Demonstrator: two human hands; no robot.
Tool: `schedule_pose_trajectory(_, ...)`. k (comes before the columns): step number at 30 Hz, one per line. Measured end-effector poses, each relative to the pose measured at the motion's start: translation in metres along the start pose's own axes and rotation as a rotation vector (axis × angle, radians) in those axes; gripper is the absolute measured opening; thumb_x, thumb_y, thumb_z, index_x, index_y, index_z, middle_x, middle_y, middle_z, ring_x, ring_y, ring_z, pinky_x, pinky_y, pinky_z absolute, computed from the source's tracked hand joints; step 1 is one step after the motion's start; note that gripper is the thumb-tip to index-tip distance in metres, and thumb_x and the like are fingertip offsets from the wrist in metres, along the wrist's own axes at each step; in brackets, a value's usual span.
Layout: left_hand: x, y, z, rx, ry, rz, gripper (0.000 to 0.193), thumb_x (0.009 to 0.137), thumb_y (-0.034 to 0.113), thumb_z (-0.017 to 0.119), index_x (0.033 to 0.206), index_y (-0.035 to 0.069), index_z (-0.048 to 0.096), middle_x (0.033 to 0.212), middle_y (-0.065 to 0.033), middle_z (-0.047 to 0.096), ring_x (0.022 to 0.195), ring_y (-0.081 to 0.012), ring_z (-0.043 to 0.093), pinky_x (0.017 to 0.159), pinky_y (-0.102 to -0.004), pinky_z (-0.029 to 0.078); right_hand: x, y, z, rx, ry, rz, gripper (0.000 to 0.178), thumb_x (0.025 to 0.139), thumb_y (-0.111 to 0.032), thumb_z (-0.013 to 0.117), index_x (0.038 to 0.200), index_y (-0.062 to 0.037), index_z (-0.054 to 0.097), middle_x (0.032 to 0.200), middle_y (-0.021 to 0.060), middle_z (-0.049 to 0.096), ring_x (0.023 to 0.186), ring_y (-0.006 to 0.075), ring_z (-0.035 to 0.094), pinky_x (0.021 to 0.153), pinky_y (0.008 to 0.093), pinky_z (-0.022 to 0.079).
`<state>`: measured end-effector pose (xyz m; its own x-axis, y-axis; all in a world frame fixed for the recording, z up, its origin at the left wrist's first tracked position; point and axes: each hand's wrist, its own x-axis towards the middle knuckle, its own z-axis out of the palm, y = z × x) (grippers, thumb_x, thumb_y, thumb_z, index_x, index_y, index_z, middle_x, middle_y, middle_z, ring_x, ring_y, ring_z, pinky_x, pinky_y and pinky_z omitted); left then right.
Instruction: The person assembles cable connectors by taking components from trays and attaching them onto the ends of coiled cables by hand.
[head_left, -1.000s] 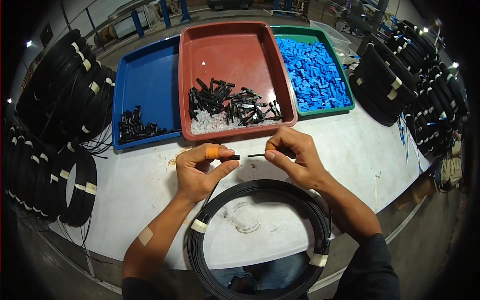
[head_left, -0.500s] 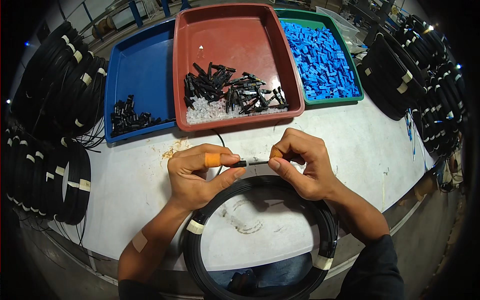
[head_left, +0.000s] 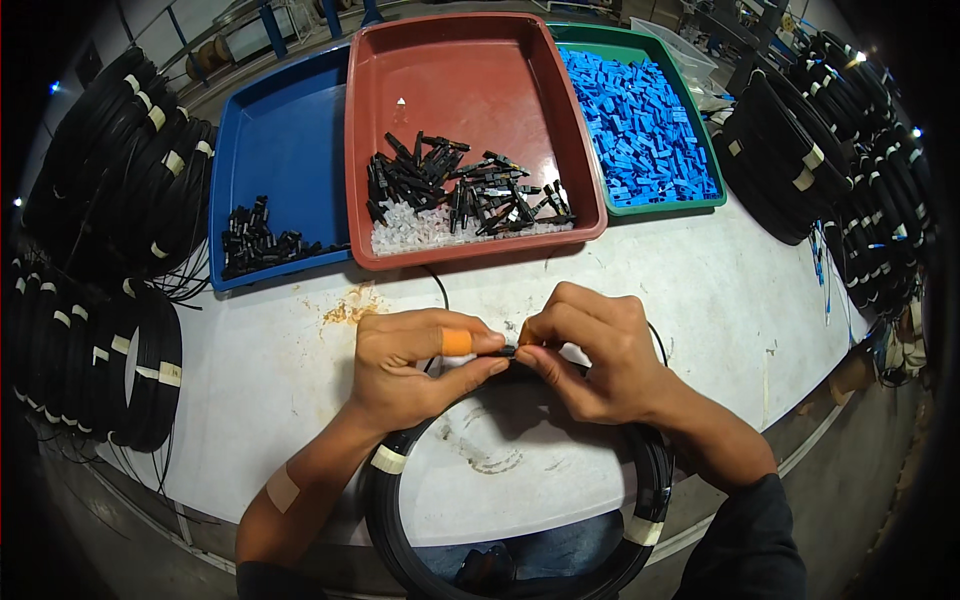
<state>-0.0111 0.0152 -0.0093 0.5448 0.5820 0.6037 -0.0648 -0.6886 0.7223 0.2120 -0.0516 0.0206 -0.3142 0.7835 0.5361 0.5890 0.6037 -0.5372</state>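
Note:
My left hand (head_left: 403, 362) pinches a small black connector piece (head_left: 507, 352) between thumb and forefinger, over the top of a black cable coil (head_left: 384, 510). Orange tape (head_left: 456, 342) wraps its forefinger. Pressed up close from the other side, my right hand (head_left: 605, 350) also has thumb and forefinger closed; the black cable end in its pinch is now mostly covered by fingertips. Whether the cable end is inside the connector I cannot tell. Pale tape bands (head_left: 389, 460) bind the coil, whose near part hangs past the table edge.
Beyond my hands stand a blue tray (head_left: 285, 130) with black parts, a red tray (head_left: 460, 75) with black connectors and small clear pieces, and a green tray (head_left: 668, 208) of blue clips. Black cable coils (head_left: 155, 370) are stacked left; more coils (head_left: 785, 160) stand right.
My left hand has moved right with the connector piece, and my right hand slightly left. The gap between connector and cable end has closed, and the fingertips of both hands now meet.

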Motion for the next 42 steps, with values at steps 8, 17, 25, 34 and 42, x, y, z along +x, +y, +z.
schedule_pose_trajectory(8, -0.002, 0.011, -0.006, 0.083, 0.12, -0.039, 0.023, 0.076, -0.009, 0.08, 0.097, -0.006, 0.072, 0.093, -0.0167, 0.076, 0.087, -0.0212, 0.076, 0.083, -0.0297, 0.058, 0.004, 0.002, 0.002, 0.042, 0.023, 0.082, 0.009, 0.085, -0.002, 0.075, 0.087, -0.0006, 0.066, 0.077, 0.0081, 0.06, 0.065, 0.0196, 0.059, 0.057, 0.032, 0.046)
schedule_pose_trajectory(17, -0.004, 0.014, 0.006, -0.154, 0.297, -0.1, 0.039, 0.076, -0.003, 0.082, 0.104, 0.002, 0.055, 0.082, -0.0118, 0.075, 0.08, -0.012, 0.073, 0.077, -0.0269, 0.058, 0.026, -0.01, 0.008, 0.11, 0.004, -0.078, 0.023, 0.078, -0.001, 0.08, 0.1, -0.0027, 0.073, 0.093, 0.01, 0.072, 0.073, 0.0222, 0.069, 0.061, 0.0325, 0.054)
schedule_pose_trajectory(25, -0.011, 0.013, -0.003, 0.041, 0.221, -0.053, 0.053, 0.075, -0.001, 0.084, 0.107, 0.007, 0.043, 0.08, -0.009, 0.077, 0.076, -0.009, 0.07, 0.075, -0.0213, 0.052, 0.019, -0.003, 0.015, 0.175, 0.056, -0.11, 0.019, 0.077, 0.005, 0.08, 0.095, -0.001, 0.075, 0.088, 0.0104, 0.071, 0.07, 0.0193, 0.07, 0.057, 0.0291, 0.054)
schedule_pose_trajectory(34, -0.013, 0.007, -0.001, 0.064, 0.189, -0.049, 0.051, 0.075, -0.001, 0.084, 0.107, 0.005, 0.046, 0.083, -0.0101, 0.077, 0.08, -0.0146, 0.075, 0.076, -0.023, 0.055, 0.011, -0.003, 0.019, 0.233, -0.003, 0.022, 0.015, 0.08, 0.001, 0.075, 0.095, 0.0004, 0.073, 0.089, 0.0127, 0.069, 0.07, 0.0259, 0.07, 0.059, 0.0331, 0.056)
schedule_pose_trajectory(42, -0.013, 0.0, -0.003, 0.108, 0.145, -0.011, 0.048, 0.075, -0.002, 0.082, 0.108, 0.003, 0.048, 0.083, -0.0097, 0.076, 0.081, -0.0179, 0.076, 0.078, -0.0263, 0.057, 0.004, 0.004, 0.024, 0.198, -0.009, -0.002, 0.013, 0.081, -0.001, 0.072, 0.094, 0.0006, 0.072, 0.086, 0.014, 0.067, 0.072, 0.0309, 0.068, 0.064, 0.0379, 0.056)
